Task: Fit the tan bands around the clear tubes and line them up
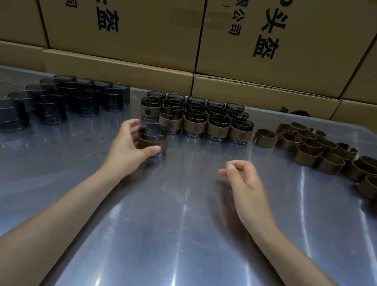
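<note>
Left fingers point(154, 149) curled round a banded tube point(153, 138), standing on the counter point(169, 226) at about eleven o'clock from view centre. Right hand point(242, 179) free, fingers loosely bent, grasping nothing. Step in hand, probably: setting this finished tube into line. Just beyond, at twelve o'clock, the finished block point(196, 117), with its front-left slot seemingly unfilled, though hard to tell. Next: slide tube there, flush. Then fetch a bare tube point(6, 114) at ten o'clock and a loose band point(265, 137) at two.
</note>
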The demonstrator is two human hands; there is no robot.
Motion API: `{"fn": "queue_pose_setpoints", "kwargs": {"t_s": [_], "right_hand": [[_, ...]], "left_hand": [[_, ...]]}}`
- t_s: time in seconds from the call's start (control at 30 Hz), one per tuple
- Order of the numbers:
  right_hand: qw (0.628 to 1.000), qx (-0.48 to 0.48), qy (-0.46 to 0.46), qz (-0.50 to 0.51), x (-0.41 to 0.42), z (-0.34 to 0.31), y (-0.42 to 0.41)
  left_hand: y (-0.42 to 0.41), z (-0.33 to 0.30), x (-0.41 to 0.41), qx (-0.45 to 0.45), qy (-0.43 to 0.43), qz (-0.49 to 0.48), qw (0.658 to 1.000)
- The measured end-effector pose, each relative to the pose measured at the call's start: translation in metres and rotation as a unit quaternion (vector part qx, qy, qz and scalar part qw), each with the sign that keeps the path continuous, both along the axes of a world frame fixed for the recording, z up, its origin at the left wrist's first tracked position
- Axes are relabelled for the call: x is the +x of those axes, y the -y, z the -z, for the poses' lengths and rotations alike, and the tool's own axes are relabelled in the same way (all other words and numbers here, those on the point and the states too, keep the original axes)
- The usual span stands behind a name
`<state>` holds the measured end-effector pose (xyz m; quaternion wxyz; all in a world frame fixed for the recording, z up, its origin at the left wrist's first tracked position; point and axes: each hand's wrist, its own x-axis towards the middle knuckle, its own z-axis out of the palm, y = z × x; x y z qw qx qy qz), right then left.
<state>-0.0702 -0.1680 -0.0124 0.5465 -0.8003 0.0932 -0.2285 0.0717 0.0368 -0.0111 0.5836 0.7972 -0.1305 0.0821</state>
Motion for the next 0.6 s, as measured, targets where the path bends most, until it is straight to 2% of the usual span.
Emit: {"fn": "queue_pose_setpoints", "kwargs": {"t_s": [0.3,0.6], "right_hand": [[1.000,-0.004,-0.005,-0.011,0.001,0.004,0.002],[1.000,-0.013,-0.006,-0.004,0.005,0.008,0.003]], "left_hand": [[0.001,-0.007,0.059,0.043,0.005,-0.095,0.995],[0.009,-0.008,0.081,0.055,0.007,-0.107,0.993]]}}
